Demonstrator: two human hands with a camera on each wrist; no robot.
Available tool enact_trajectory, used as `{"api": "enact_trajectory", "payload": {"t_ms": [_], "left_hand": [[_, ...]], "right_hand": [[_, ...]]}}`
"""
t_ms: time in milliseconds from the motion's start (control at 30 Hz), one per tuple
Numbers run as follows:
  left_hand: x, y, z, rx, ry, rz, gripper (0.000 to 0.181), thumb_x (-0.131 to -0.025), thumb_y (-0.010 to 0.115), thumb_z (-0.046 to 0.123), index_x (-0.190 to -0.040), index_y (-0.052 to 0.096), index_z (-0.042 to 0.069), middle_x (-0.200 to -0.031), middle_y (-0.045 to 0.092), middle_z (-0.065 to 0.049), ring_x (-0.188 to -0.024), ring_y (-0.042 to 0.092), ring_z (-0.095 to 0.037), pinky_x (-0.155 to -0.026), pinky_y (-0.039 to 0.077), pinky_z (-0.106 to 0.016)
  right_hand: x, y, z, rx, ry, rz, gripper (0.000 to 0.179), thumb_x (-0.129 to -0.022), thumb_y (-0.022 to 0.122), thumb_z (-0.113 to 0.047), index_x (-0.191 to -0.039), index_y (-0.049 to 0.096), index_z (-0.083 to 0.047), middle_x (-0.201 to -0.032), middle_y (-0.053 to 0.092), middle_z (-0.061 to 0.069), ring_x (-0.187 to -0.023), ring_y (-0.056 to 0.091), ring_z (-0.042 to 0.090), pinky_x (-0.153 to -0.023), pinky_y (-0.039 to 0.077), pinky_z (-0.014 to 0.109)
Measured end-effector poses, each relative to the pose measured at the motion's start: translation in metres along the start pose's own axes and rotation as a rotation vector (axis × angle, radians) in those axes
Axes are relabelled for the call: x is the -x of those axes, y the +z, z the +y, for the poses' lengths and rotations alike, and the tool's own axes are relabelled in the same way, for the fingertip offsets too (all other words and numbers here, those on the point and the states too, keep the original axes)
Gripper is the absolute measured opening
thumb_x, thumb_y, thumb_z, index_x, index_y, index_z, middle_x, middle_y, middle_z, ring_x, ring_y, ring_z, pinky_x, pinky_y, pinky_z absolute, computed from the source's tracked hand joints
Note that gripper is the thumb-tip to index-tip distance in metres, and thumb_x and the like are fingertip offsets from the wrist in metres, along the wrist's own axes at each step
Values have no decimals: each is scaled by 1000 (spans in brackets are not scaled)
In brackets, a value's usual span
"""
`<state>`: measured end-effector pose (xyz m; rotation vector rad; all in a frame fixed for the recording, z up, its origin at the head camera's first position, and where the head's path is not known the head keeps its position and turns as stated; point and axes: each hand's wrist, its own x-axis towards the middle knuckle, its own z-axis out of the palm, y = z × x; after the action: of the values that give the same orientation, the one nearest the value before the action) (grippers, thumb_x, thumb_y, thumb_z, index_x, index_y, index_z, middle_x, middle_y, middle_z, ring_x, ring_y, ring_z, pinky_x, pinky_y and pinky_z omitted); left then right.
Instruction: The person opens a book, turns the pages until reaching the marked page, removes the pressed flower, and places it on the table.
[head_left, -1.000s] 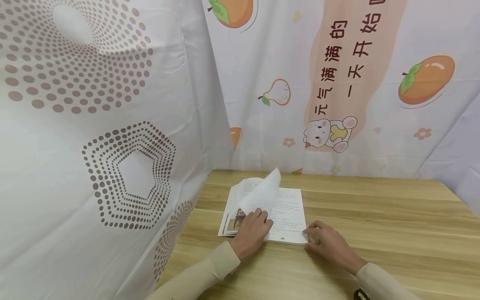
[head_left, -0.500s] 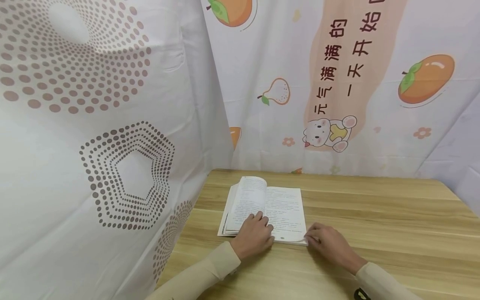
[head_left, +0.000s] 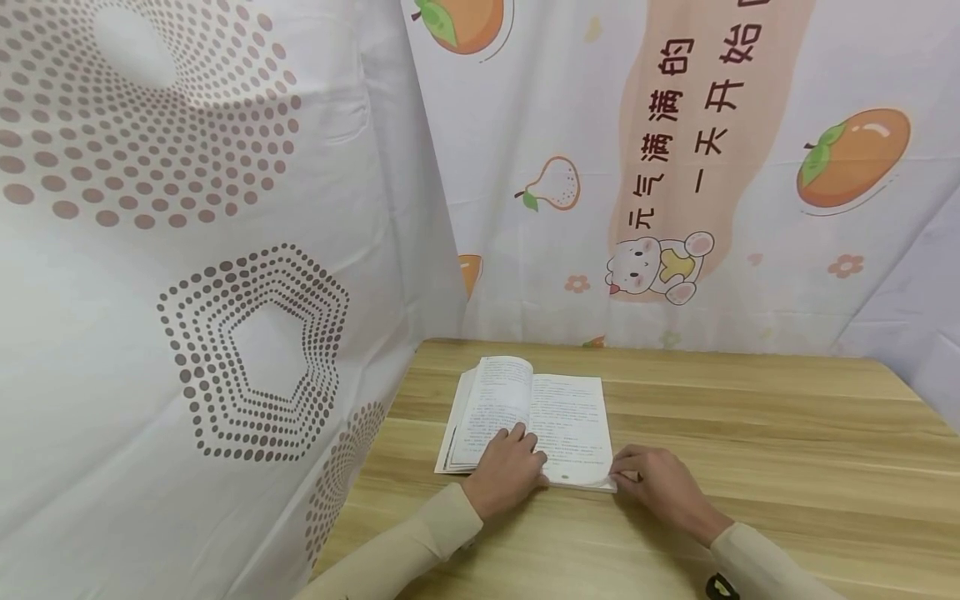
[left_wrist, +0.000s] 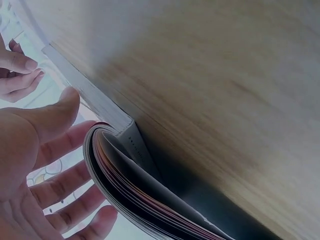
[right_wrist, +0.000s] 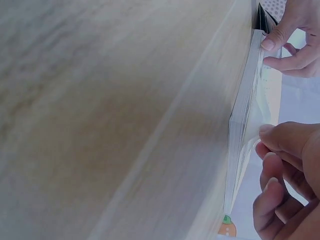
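An open book [head_left: 572,412] with printed text lies on the wooden table, its left-hand pages bulging up. Across the lower middle of the book, by the fold, rests my left hand [head_left: 506,471]; the left wrist view shows its fingers [left_wrist: 57,190] spread over the curved pages. At the bottom right corner my right hand [head_left: 663,487] pinches a page between thumb and forefinger. That page [right_wrist: 256,117] is slightly lifted from the stack in the right wrist view, while the other right fingers are curled loosely.
The wooden table [head_left: 750,433] extends to the right of the book. A white dotted cloth [head_left: 225,508] hangs along the left side, and a fruit-patterned cloth [head_left: 517,258] hangs behind the table.
The page that stood raised over the left half has come down flat there. My right hand has taken the lower right corner of another page. My left hand has barely moved.
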<state>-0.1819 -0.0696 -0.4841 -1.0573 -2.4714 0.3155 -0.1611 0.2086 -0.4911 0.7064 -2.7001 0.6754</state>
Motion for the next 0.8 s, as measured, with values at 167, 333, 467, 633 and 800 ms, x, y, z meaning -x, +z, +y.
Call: {"api": "enact_trajectory", "payload": {"t_ms": [167,333,467,633,800], "left_hand": [[0,-1,0,7,-8,-10,30,-94,71,50,-84,79,23,-79,61,4,-73,46,-15,-60,37,-27],[0,1,0,1,1,31,24,-96,69,31,-74,73,20,-75,58,4,-71,47,-15,-57,37,-27],[0,3,1,-2,-21,75,10,-92,67,19,-83,66,14,-74,59,2,-67,45,-15,-53,35,-26],[0,3,1,10,-81,152,11,-100,47,4,-94,54,9,-75,47,0,-66,36,-13,-53,28,-23],[-3,2,-1,13,-93,241,11,-100,53,1,-92,51,8,-78,38,-2,-69,29,-15,-58,27,-24]], "right_hand": [[-1,0,0,-44,67,-3,11,-81,85,-9,-83,80,-18,-96,73,-7,-75,64,5,-64,52,25],[-2,-1,-1,-75,118,-7,32,-81,87,-10,-112,77,-6,-105,71,5,-66,51,0,-59,47,23],[0,-2,-1,-64,138,-15,53,-80,88,-13,-128,69,0,-109,69,9,-67,51,2,-61,47,25],[4,-2,-3,-81,119,-52,44,-81,88,-18,-121,74,-5,-113,68,5,-78,56,10,-67,49,30],[6,-1,-2,-64,79,-87,29,-82,87,-23,-108,79,-12,-114,67,0,-91,62,13,-76,52,36]]}}
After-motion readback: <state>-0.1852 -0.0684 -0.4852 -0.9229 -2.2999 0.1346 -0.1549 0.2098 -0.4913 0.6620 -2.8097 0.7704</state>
